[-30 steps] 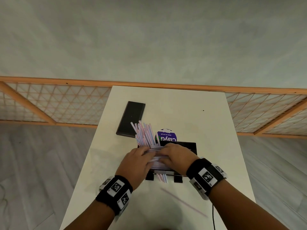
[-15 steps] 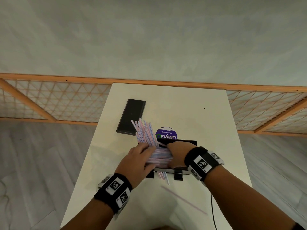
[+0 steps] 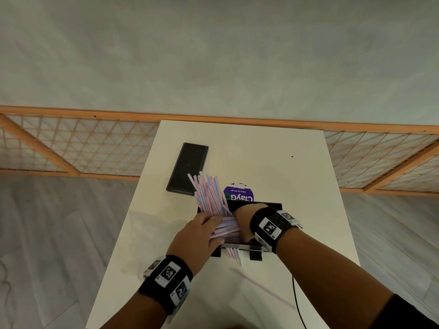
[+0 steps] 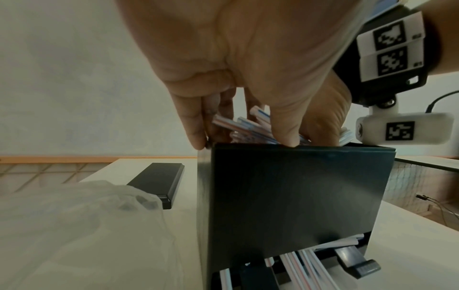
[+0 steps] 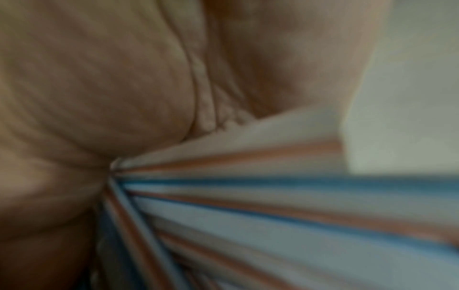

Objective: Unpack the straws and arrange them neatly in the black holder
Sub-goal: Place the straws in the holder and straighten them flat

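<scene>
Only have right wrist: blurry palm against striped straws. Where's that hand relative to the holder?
Observer: Head view: the right hand reaches into the black holder, at the right end of the straws lying across it.
Operator: Left hand?
Observer: The left hand presses on the same straws from the opposite end, fingers pointing down into the holder.
Operator: Any strays?
Observer: One loose straw lies on the table, on the person's side of the holder.

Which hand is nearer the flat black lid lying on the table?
Left. The left hand sits at the holder's left end, just below the lid; the right hand is further right, inside the holder.
</scene>
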